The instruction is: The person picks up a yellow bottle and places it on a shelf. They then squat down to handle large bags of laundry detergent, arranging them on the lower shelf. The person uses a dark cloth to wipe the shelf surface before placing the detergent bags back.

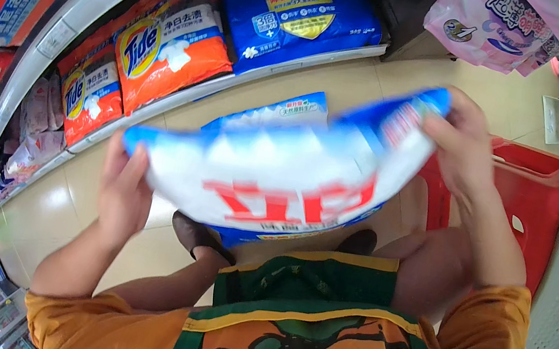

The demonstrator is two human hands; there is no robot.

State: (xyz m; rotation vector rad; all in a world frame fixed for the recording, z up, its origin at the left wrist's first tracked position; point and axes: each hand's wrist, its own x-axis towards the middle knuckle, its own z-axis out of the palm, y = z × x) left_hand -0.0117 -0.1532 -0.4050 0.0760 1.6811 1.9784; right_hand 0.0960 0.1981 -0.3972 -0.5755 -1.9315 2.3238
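A large blue-and-white bag of laundry detergent [280, 169] with red lettering hangs between my hands, sagging in the middle and blurred. My left hand [126, 192] pinches its left top corner between thumb and fingers. The right top corner is gripped by my right hand [466, 137], which is held higher, so the bag tilts. Behind the bag, partly hidden by it, another blue-and-white pack [297, 107] shows over the floor; I cannot tell exactly what it rests on.
A low shelf [299, 63] ahead carries orange Tide bags [169, 51] and a blue detergent bag [302, 16]. Red stool-like plastic furniture [530, 202] stands by my right arm. A pink pack [507, 29] juts out at upper right. Tiled floor [50, 201] lies underfoot.
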